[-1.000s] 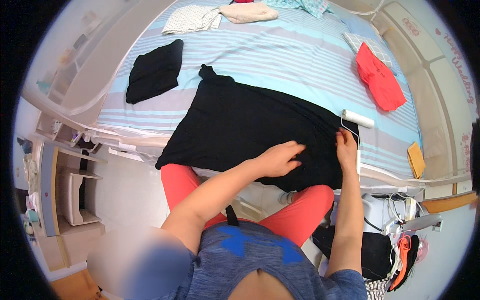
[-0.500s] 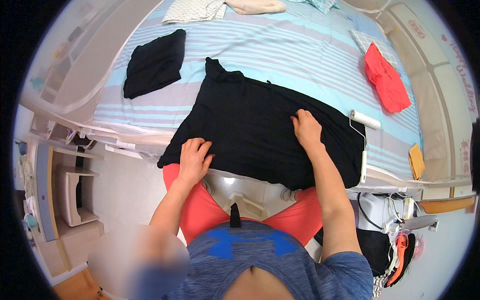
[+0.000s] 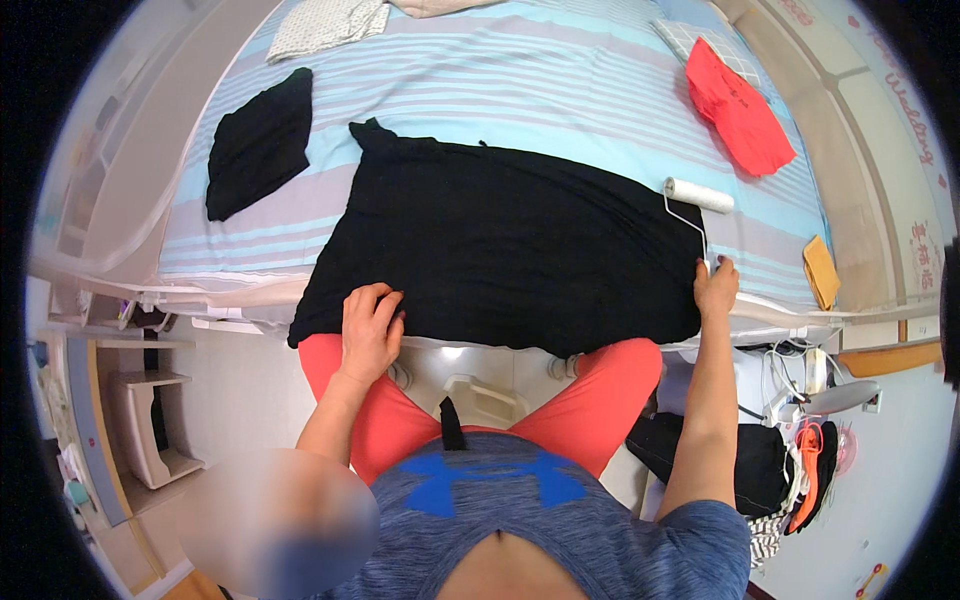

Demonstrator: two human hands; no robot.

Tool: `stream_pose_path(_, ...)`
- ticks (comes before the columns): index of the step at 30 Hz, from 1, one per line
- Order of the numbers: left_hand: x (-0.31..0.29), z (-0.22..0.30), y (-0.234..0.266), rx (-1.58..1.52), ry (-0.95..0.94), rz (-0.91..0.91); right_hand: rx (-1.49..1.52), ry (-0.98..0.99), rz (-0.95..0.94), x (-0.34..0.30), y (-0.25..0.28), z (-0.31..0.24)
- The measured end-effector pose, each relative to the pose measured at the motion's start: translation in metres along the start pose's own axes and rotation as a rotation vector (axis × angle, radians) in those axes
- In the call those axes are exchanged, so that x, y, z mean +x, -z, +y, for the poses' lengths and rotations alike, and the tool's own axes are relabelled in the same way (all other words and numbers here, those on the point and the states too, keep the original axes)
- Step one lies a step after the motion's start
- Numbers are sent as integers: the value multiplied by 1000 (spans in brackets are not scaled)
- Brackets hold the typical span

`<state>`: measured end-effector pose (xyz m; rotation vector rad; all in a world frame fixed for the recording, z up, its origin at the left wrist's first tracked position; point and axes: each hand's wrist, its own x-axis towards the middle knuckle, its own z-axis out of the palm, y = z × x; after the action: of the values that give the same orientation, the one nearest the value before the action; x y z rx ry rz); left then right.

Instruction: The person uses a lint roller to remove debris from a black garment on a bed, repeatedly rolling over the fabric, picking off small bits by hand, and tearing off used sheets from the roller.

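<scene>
A large black garment [image 3: 500, 245], probably a skirt or dress, lies spread along the near edge of the bed. My left hand [image 3: 370, 325] rests on its near left edge, fingers loosely bent and apart, gripping nothing that I can see. At the garment's right end, my right hand [image 3: 716, 288] is closed around the handle of a lint roller. The lint roller [image 3: 700, 195] has a white cylinder on a bent wire; it lies on the bed just past the garment's right end, and most of its handle is hidden by my hand.
A folded black cloth [image 3: 262, 145] is on the striped bedsheet [image 3: 500, 75] at the left. A red garment [image 3: 738, 115] lies far right, a yellow cloth [image 3: 821, 272] near the right edge. White netting [image 3: 150, 150] borders the bed. Cables [image 3: 795, 365] are at the lower right.
My right hand has left the middle of the black garment, moved right and taken hold of the lint roller's handle. My left hand stays at the near edge. The whole view has shifted slightly.
</scene>
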<state>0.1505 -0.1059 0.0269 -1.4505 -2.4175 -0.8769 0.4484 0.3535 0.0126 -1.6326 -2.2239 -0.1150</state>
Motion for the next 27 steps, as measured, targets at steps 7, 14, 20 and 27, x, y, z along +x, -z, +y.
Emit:
stream_pose_path(7, 23, -4, -6, -224, 107, -12, 77, 24, -314, 16, 0, -4)
stream_pose_path(14, 117, -25, -32, 44, -123, -110, 248, 150, -164, 10, 30, -12)
stream_pose_path(20, 147, -60, -84, 269, -27, -289, 378, 114, 46, 16, 86, -5)
stream_pose_path(27, 145, -69, -100, 256, 1, -220, 697, 610, -371, -43, 96, -113)
